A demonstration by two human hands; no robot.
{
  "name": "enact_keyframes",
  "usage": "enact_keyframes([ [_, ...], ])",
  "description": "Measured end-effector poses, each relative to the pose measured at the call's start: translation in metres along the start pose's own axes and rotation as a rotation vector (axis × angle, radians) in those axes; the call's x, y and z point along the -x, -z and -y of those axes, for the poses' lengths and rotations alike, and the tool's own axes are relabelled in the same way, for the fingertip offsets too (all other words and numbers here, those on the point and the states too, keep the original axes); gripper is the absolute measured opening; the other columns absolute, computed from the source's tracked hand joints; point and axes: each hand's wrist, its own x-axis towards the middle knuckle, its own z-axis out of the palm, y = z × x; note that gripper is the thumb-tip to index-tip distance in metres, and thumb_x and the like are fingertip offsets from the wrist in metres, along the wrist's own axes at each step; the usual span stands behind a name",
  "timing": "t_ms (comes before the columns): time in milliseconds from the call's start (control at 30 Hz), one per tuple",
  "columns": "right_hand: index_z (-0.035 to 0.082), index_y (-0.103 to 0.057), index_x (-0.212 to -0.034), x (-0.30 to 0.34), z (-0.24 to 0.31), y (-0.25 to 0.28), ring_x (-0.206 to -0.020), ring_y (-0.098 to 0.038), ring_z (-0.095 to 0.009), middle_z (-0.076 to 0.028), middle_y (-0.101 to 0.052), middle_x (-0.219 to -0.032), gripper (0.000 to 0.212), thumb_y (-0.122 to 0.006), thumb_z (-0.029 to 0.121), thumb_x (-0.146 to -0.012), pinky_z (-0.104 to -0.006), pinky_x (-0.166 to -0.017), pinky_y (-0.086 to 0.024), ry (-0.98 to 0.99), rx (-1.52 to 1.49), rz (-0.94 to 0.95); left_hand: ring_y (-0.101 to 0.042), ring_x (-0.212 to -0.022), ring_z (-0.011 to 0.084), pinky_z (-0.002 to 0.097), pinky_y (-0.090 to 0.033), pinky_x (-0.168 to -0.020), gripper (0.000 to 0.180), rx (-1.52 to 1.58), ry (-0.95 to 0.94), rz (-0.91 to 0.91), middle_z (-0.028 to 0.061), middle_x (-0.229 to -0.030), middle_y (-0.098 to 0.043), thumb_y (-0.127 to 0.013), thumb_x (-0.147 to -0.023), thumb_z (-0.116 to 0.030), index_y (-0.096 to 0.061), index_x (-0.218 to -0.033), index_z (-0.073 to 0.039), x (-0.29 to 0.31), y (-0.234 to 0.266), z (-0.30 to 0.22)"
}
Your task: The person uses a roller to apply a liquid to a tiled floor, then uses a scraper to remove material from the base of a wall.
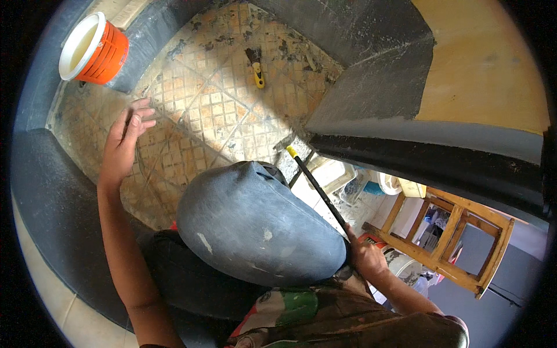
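My left hand point(129, 130) is raised over the tiled floor with its fingers apart and nothing in it. Nearest to it, at the upper left, stands an orange bucket point(104, 58) with a white rim and something pale inside. On my right, my right hand point(366, 258) is wrapped round the lower end of a slim black pole point(319, 188) with a yellow end. The pole slants up and left past my bent knee point(261, 226). A small grey shape shows at its yellow end, but I cannot tell whether it belongs to the pole.
A yellow-and-black scraper point(258, 74) lies on the stained tiles point(217, 110). Dark grey low walls point(371, 87) border the floor. To the right are a wooden frame point(447, 232) like a stool or ladder, a pale tray point(333, 176) and several containers.
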Motion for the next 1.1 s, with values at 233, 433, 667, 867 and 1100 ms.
enact_keyframes([
  [233,0.018,-0.02,-0.158,-0.032,0.001,0.018,-0.06,-0.067,-0.04,-0.025,-0.066,-0.071,0.079,-0.053,0.003,-0.088,-0.0513,-0.055,-0.053,0.042,0.025,-0.031,-0.062,-0.113,0.0263,0.0401,-0.044,-0.103,0.045,-0.026,0.002,0.002,0.0163,-0.126,-0.061,-0.036,-0.108,-0.032,-0.05,-0.139,-0.002,0.003,-0.006,-0.006],
  [433,0.018,-0.021,-0.158,-0.073,0.011,0.027,-0.061,-0.068,-0.039,-0.025,-0.065,-0.068,0.075,-0.052,0.005,-0.09,-0.0517,-0.055,-0.053,0.081,0.0,-0.037,-0.061,-0.116,0.0274,0.0409,-0.044,-0.104,0.045,0.015,0.013,-0.067,0.0171,-0.128,-0.06,-0.032,-0.109,-0.03,-0.049,-0.14,-0.002,0.001,-0.001,-0.015],
  [667,0.023,-0.022,-0.158,-0.109,0.003,0.049,-0.058,-0.065,-0.039,-0.022,-0.064,-0.067,0.075,-0.053,0.009,-0.091,-0.0512,-0.053,-0.051,0.153,0.005,-0.197,-0.06,-0.116,0.0277,0.0415,-0.042,-0.106,0.048,-0.036,-0.038,-0.015,0.0164,-0.129,-0.059,-0.028,-0.109,-0.032,-0.048,-0.14,-0.002,0.002,-0.006,-0.019],
  [867,0.029,-0.02,-0.159,0.015,-0.065,0.012,-0.063,-0.067,-0.037,-0.021,-0.066,-0.083,0.081,-0.054,0.008,-0.088,-0.0499,-0.054,-0.055,0.101,0.067,-0.111,-0.06,-0.115,0.0257,0.04,-0.041,-0.105,0.047,-0.021,0.029,-0.05,0.0138,-0.129,-0.06,-0.031,-0.108,-0.033,-0.049,-0.141,-0.005,0.012,0.009,0.001],
  [1100,0.034,-0.017,-0.158,0.038,-0.081,-0.036,-0.068,-0.069,-0.039,-0.024,-0.065,-0.097,0.078,-0.055,0.014,-0.093,-0.0518,-0.057,-0.055,-0.063,0.106,0.16,-0.06,-0.117,0.0245,0.0392,-0.041,-0.104,0.048,-0.047,0.064,-0.048,0.0133,-0.129,-0.06,-0.032,-0.109,-0.036,-0.048,-0.142,-0.006,0.002,0.003,0.006],
])
